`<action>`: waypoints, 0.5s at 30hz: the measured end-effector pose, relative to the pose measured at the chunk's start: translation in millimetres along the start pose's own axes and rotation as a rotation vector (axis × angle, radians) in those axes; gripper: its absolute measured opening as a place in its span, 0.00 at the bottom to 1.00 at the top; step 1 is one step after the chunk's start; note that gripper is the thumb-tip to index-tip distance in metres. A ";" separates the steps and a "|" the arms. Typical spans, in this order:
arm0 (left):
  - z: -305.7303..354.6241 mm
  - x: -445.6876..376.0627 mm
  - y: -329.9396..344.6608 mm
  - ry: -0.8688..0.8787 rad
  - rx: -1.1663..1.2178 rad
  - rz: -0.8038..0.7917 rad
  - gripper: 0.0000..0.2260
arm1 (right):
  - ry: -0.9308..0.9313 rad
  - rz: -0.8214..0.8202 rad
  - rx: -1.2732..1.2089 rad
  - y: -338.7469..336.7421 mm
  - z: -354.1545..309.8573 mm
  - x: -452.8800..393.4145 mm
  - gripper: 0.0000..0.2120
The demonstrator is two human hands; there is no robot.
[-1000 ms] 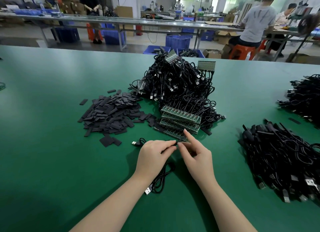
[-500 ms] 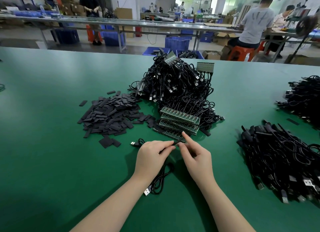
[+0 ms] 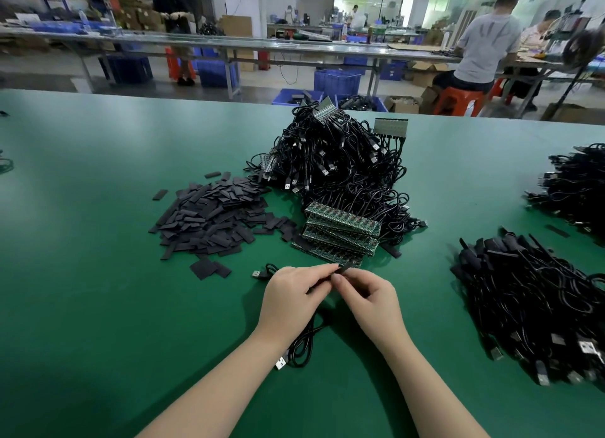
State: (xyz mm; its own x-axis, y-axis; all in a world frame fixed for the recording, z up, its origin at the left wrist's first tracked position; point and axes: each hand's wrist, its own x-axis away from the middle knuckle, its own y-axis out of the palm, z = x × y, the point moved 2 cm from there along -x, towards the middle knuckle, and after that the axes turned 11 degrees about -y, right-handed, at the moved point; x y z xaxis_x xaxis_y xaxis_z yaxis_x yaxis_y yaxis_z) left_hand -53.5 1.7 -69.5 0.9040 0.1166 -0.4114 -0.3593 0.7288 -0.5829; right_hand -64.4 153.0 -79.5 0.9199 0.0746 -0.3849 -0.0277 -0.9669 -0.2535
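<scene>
My left hand [image 3: 296,295] and my right hand [image 3: 370,295] meet over the green table [image 3: 98,290], fingertips together. Between them they pinch a small black sleeve piece [image 3: 343,269] on the end of a black USB cable [image 3: 302,347], whose loop and silver plug lie beneath my left wrist. What sits inside the sleeve is hidden by my fingers. Just beyond my hands lies a stack of green circuit board strips [image 3: 340,233].
A pile of flat black sleeve pieces [image 3: 212,218] lies at left. A tall heap of black cables [image 3: 337,162] rises behind the boards. Another cable plug [image 3: 258,274] lies left of my hands. Cable bundles [image 3: 537,303] fill the right side. People work at far benches.
My right fingers have curled in, the forefinger no longer stretched toward the boards, and both hands' fingertips have closed tighter on the black piece.
</scene>
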 end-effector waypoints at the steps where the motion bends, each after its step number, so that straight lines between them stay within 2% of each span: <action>1: 0.3 -0.4 0.6 0.005 -0.008 -0.012 0.14 | 0.014 0.027 -0.033 -1.7 0.1 -0.5 0.04; 4: 0.7 -2.5 3.7 0.032 -0.057 -0.063 0.14 | 0.076 0.155 -0.138 -8.1 2.1 -1.6 0.08; 7: 2.0 -4.6 5.3 0.076 -0.129 -0.102 0.06 | 0.132 0.264 -0.245 -12.3 3.9 -1.6 0.05; 9: 1.5 -4.4 4.8 0.088 -0.126 -0.097 0.07 | 0.133 0.214 -0.232 -9.7 2.8 -1.3 0.02; 12: -1.1 -4.0 4.3 0.084 -0.095 -0.077 0.07 | 0.084 0.083 -0.093 -5.3 1.6 0.2 0.05; 15: -1.2 -5.6 4.5 0.088 -0.080 -0.094 0.07 | 0.102 0.107 -0.125 -8.2 0.5 -0.6 0.06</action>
State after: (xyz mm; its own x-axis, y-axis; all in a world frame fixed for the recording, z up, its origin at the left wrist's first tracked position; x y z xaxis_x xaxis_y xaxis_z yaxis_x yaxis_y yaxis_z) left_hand -60.5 3.5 -70.7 0.9118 -0.0118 -0.4105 -0.2947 0.6771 -0.6743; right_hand -64.9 161.0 -77.6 0.9493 -0.0493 -0.3105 -0.0846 -0.9913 -0.1011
